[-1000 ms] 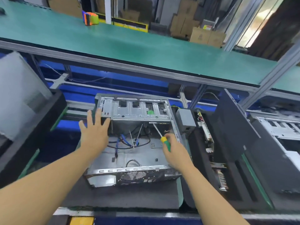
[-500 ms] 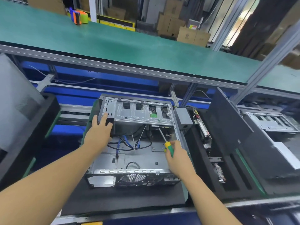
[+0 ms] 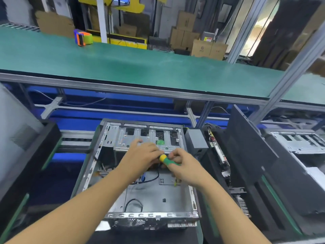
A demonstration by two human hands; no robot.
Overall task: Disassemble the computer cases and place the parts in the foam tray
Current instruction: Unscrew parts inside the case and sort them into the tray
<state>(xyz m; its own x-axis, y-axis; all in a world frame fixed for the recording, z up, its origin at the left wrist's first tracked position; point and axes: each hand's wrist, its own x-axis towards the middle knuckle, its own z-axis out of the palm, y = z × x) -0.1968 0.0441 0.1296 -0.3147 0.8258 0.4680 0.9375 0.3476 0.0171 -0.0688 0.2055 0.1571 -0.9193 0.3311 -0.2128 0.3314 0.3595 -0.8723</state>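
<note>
**A:** In the head view, where does the job stand?

**B:** The computer case (image 3: 154,196) lies open on the tabletop (image 3: 144,237), at six o'clock in the picture. The foam tray (image 3: 249,155) stands just beside it at three o'clock. A grey power supply (image 3: 195,140) and a circuit board (image 3: 219,154) are already in it.

**A:** And the hands?

**B:** They are close together over the case, just below the drive cage (image 3: 146,136) at its twelve o'clock end. The right hand (image 3: 186,166) is wrapped round the green handle of the screwdriver (image 3: 169,160). The left hand (image 3: 140,154) sits right at the yellow collar. Its fingers hide the shaft, so I cannot tell whether it pinches it.

**A:** A screw under the cage, I'd judge. How should it be done well?

**B:** Seat the tip square before turning and press along the shaft. Let the left fingers steady the tip and catch the screw. Watch the loose cables (image 3: 152,179) underneath.
</note>
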